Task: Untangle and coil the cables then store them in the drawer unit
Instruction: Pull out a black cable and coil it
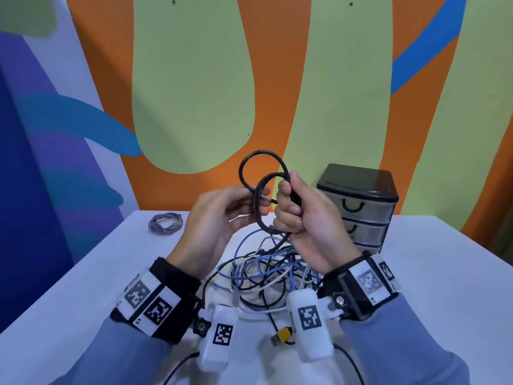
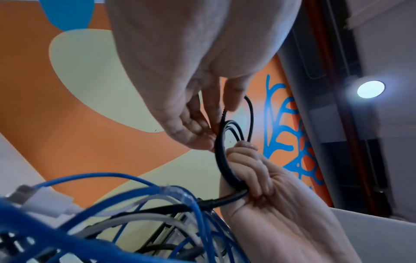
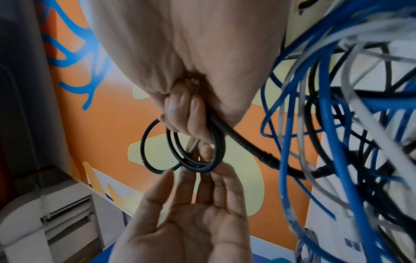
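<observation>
Black cable (image 1: pixel 259 190), partly looped, is held above the tabletop (image 1: pixel 433 279): the right hand (image 1: pixel 305 218) grips the loops in a fist, the left hand (image 1: pixel 219 215) touches them with loosely straight fingers; a tangle (image 1: pixel 266 268) lies below, a grey coil (image 1: pixel 165 222) far left, drawers (image 1: pixel 361 209) right. Left wrist: fingers (image 2: pixel 191 122) apart at the loops. Right wrist: fingers (image 3: pixel 186 113) clamped on cable.

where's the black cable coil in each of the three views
Head: black cable coil at centre, raised above the table, gripped by the right hand.
Left wrist: coil right of centre, between both hands.
Right wrist: coil at centre, under the right hand's fist.
Shared landmark: the blue and white cable tangle.
</observation>
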Motion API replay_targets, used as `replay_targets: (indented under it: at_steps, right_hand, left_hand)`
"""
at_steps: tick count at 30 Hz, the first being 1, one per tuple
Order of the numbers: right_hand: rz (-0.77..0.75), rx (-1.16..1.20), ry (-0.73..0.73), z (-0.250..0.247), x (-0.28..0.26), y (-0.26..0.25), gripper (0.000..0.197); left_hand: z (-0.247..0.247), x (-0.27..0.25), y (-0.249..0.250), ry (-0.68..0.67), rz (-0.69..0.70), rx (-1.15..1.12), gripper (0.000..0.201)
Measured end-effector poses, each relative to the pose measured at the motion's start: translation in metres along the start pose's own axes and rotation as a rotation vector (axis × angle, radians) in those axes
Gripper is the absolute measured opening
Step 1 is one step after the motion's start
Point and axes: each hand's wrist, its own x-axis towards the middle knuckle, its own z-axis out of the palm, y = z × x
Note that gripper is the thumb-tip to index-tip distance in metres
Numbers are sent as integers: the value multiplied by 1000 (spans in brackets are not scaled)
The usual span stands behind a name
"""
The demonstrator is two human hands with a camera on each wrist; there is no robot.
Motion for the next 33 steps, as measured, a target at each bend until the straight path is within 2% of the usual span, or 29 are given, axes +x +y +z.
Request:
replay_targets:
  at_steps: [3,6,14,21,24,30,33]
  right_hand:
    - [-62,-134,96,2,1,6,36]
    - [-146,-408,182,6,2,14,39]
    - [-184,-599,231,1,4,18,45]
    - [-53,-441,227,-4,4,10,43]
    - [-4,-323,187,-3,5,12,42]
    - [19,50,132,-1,4,7,40]
    - [-8,127,102,0,2,3,39]
  left_hand:
    - [3,-5,-4,-47,80,140,21]
    - [3,-5,-9,3,125,257,12]
    - [3,-2,-10,5,-37,-1,18]
    - [3,1,-2,-14,-140,-398,49]
    - [5,-2,-1,-47,-138,-464,59]
    - [4,-5,2,-113,-73,-266,72]
    - [0,-3,4,-46,-59,-9,65]
